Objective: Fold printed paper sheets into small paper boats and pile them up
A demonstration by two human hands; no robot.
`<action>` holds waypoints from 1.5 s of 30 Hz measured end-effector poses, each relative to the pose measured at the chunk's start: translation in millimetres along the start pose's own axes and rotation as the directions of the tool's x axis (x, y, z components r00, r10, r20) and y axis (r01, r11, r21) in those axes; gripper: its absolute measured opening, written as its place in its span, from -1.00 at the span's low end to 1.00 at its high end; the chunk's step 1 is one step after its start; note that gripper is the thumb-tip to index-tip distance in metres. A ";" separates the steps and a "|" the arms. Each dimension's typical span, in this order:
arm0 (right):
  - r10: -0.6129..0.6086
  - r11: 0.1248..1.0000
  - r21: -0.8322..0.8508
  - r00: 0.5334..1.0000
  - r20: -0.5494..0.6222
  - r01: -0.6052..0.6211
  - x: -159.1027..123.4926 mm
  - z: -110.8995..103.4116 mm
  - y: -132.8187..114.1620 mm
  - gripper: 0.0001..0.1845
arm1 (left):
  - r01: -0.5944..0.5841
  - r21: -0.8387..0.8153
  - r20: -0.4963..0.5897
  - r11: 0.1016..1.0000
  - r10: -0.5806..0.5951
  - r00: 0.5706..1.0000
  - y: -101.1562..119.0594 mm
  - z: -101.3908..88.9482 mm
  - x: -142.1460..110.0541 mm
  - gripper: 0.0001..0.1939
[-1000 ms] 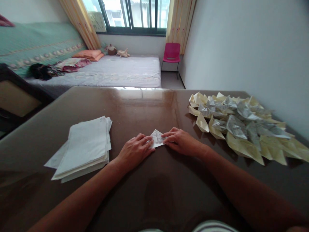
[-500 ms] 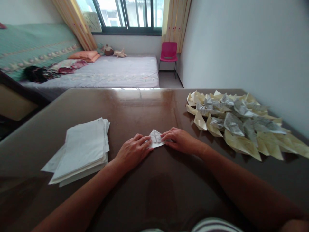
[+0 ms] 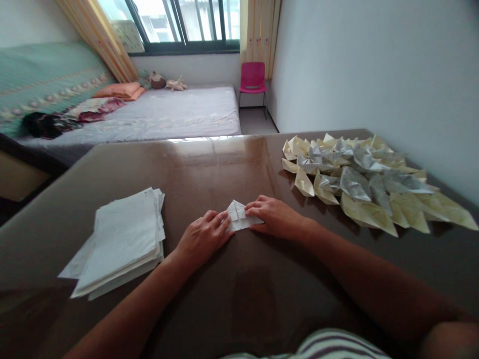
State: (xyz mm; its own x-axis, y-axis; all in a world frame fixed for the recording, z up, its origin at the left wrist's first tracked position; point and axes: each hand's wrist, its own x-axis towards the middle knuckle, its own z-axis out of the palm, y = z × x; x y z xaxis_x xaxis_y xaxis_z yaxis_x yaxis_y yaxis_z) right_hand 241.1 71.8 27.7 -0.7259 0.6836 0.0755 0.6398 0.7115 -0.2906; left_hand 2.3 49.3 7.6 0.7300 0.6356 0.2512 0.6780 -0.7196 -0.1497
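Many paper boats point(image 3: 354, 184), cream ones and whiter ones with writing on them, lie crowded together to the right of the folded paper point(image 3: 240, 224) and beyond it; we judge these to be finished pieces (they overlap too much for us to count). The folded paper itself rests on the brown surface point(image 3: 209, 174) between our two hands, at a middle stage as we read it: a peak points away from us, a seam runs down its centre, and a flat strip lies along the near edge. It has no open boat shape yet, so more folding seems to be left on it.

Our left hand point(image 3: 205, 234) grasps its left corner, fingertips on top and thumb near the close edge. Our right hand point(image 3: 275, 217) grips its right side in the same way, fingers over the writing, thumb low down. Neither hand has let go.

Left of the folded paper, well apart from it, a stack of sheets point(image 3: 121, 229) lies flat and unfolded, one sheet jutting out askew underneath.

As for containers, we make out no box or tray around the folded paper; only the boats have hollows, and their folds and overlap keep us from telling what, if anything, sits inside.
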 end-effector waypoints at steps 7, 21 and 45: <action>0.031 0.992 -0.121 1.000 0.002 -0.031 0.7 3.2 -10.5 -0.67 | -0.024 0.051 -0.037 0.998 0.026 0.999 1.5 0.6 0.6 -0.75; 0.021 0.962 -0.273 1.000 0.001 -0.020 4.4 7.4 -20.8 -0.71 | -0.033 0.087 -0.007 0.996 0.034 0.999 3.7 1.7 -1.6 -0.71; 0.016 0.972 -0.232 1.000 -0.017 -0.020 5.7 8.4 -22.7 -0.75 | -0.012 0.093 0.075 0.996 0.005 0.997 14.9 -4.5 0.5 -0.81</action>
State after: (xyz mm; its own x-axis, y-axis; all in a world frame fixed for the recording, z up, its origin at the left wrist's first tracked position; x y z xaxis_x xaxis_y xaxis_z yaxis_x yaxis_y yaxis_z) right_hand 220.3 58.2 26.7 -0.7112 0.6976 0.0867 0.6950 0.7163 -0.0623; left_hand 12.4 37.8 9.8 0.7379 0.6509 0.1784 0.6741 -0.6981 -0.2413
